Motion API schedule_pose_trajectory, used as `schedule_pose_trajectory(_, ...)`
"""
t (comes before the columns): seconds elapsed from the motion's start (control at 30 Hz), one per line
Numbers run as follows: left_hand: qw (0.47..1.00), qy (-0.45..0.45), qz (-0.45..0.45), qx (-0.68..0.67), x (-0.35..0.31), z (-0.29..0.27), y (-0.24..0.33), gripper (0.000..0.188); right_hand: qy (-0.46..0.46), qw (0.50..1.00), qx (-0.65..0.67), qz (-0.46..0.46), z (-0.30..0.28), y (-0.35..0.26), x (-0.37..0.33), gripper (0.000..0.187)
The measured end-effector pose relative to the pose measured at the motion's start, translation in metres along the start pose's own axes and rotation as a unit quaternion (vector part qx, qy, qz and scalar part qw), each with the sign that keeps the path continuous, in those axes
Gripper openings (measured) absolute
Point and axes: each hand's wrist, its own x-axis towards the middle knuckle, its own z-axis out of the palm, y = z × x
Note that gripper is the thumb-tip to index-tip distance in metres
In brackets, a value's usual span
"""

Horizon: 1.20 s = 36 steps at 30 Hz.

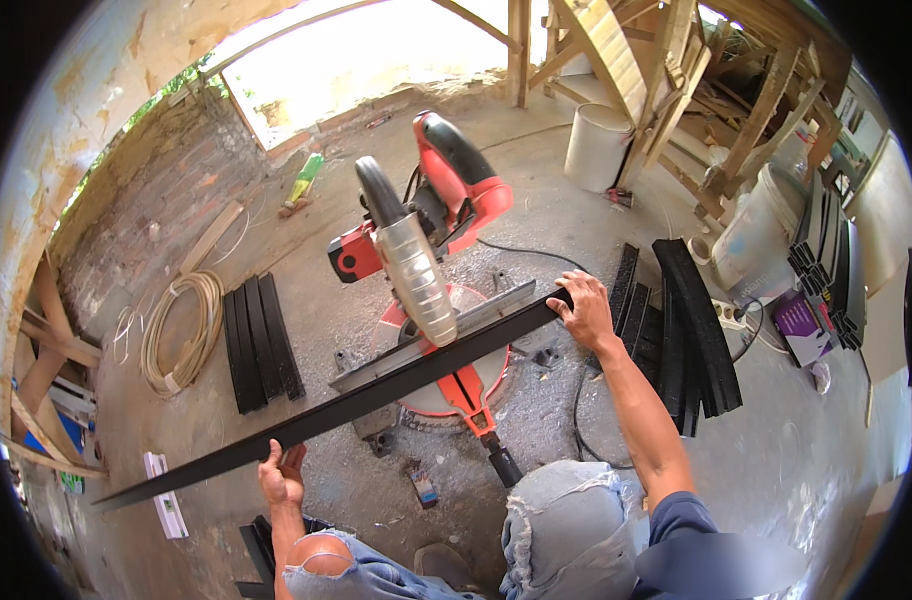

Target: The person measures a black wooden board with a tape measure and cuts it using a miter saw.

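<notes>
A long black metal profile point(376, 392) lies slantwise across the front of a red and black miter saw point(466, 205), close along its grey fence point(506, 308). My right hand point(586, 315) grips the profile's right end, with the thumb on the near side. Farther down its left part, my left hand point(282, 476) holds it from below, its fingers partly hidden. The saw head is raised, and its ribbed blade guard point(416, 275) comes down close behind the profile. In front of the round base, the red arm ends in a black knob point(502, 464).
Short black pieces point(261, 340) lie left of the saw, and more point(696, 335) lie to the right beside a power strip point(728, 315). A cable coil point(183, 335), a green bottle point(307, 176), a white bucket point(596, 148) and a spirit level point(166, 497) stand or lie around.
</notes>
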Motion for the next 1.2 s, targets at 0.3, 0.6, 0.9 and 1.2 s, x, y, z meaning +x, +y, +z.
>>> schedule_pose_trajectory(0.3, 0.997, 0.002, -0.053, -0.052, 0.022, 0.007, -0.06, 0.027, -0.056, 0.995, -0.055, 0.061, 0.016, 0.035, 0.027, 0.064)
schedule_pose_trajectory(0.6, 0.996, 0.005, -0.062, -0.065, 0.049, 0.009, -0.078, 0.028, -0.055, 0.99, -0.023, 0.129, 0.03, 0.054, 0.032, 0.085)
schedule_pose_trajectory(0.9, 0.994, 0.045, -0.063, -0.077, 0.061, -0.006, -0.097, 0.031, 0.019, 0.945, 0.285, 0.161, 0.041, 0.102, 0.047, 0.047)
schedule_pose_trajectory(1.2, 0.996, 0.05, -0.038, -0.066, 0.057, 0.002, -0.088, 0.026, -0.035, 0.892, 0.408, 0.192, 0.054, 0.128, 0.058, 0.028)
